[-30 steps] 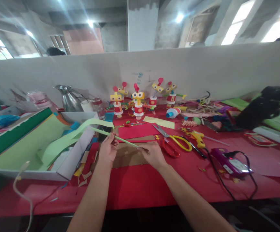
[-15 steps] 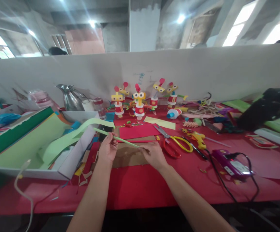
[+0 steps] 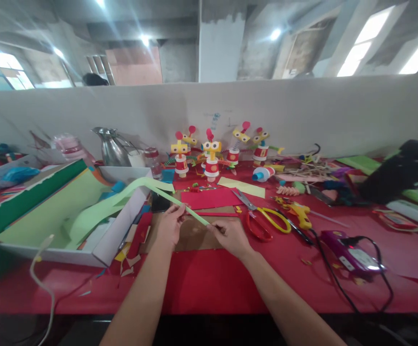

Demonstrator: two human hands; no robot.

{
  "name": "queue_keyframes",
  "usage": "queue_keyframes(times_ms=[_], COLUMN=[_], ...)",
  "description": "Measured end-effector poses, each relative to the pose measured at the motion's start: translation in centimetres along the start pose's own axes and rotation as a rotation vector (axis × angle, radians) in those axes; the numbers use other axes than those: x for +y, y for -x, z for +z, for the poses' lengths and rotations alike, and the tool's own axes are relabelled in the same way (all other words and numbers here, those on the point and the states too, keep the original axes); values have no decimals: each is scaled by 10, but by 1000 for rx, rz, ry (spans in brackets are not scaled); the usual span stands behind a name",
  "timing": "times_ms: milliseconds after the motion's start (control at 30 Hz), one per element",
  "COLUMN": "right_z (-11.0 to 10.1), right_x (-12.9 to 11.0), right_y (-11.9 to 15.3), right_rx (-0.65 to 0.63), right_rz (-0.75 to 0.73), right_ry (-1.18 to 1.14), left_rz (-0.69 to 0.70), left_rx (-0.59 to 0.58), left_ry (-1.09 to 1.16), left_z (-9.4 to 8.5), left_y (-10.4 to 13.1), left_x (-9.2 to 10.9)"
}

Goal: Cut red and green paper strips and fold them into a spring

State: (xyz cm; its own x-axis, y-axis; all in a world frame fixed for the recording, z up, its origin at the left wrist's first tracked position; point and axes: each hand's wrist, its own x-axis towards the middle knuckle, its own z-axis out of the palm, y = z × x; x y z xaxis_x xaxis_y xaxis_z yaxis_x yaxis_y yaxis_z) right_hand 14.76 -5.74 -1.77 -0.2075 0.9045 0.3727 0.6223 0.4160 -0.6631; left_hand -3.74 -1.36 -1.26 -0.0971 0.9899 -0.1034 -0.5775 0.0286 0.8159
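A narrow light green paper strip [image 3: 197,217] is stretched between my two hands, above a brown board [image 3: 194,239]. My left hand [image 3: 172,222] pinches it partway along, and its far part runs up left toward the box. My right hand [image 3: 229,235] pinches its lower right end between thumb and fingers. Beyond the hands lie a red paper sheet [image 3: 209,198] and a thin red strip [image 3: 218,214]. Just right of my right hand rest open scissors [image 3: 252,206] with one red and one yellow handle.
At left stands a white box [image 3: 102,250] holding green paper. Several paper-cup figures [image 3: 212,166] stand at the back. To the right are a yellow glue gun [image 3: 301,216], a purple power device [image 3: 351,254] with a black cable, and a silver jug [image 3: 113,149] at back left.
The view has shifted slightly, so everything sits a little lower and to the right. The strip now shows its broader face between my hands; both hands still pinch it.
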Motion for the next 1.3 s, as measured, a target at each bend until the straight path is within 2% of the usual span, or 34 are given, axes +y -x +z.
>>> queue_keyframes(times_ms=[100, 167, 233, 300, 433, 533, 667, 767, 1100, 1167, 1233, 1300], right_z=[-3, -4, -5, -4, -1, 2, 4, 5, 4, 4, 4, 3], right_x=[-3, -3, -2, 0, 2, 1, 0, 1, 2, 1, -1, -5], right_y=[2, 3, 1, 0, -2, -1, 2, 3, 5, 6, 7, 6], right_rx=[-120, -152, -107, -46, 29, 48, 67, 93, 89, 43, 10, 52], right_rz=[86, 146, 177, 159, -58, -219, -299, -365, -429, -449, -440, -358], right_ry=[-207, -366, -428, -371, -175, -151, -108, -74, -3, -29, -101, -207], left_rz=[19, 1, -37, -68, -128, -237, -310, -340, -250, -185, -75, 25], left_rx=[-6, -26, -45, -65, -139, -229, -329, -357, -227, -197, -118, -5], left_ry=[54, 80, 82, 56, -55, -169, -212, -210, -159, -109, -36, 30], left_z=[-5, -6, -6, -4, 1, 5, 8, 9, 5, 3, 1, -2], left_y=[-4, -4, -3, 0, 7, 12, 17, 19, 12, 9, 5, 2], left_x=[3, 4, 4, 3, 0, -4, -8, -7, -3, -1, 2, 5])
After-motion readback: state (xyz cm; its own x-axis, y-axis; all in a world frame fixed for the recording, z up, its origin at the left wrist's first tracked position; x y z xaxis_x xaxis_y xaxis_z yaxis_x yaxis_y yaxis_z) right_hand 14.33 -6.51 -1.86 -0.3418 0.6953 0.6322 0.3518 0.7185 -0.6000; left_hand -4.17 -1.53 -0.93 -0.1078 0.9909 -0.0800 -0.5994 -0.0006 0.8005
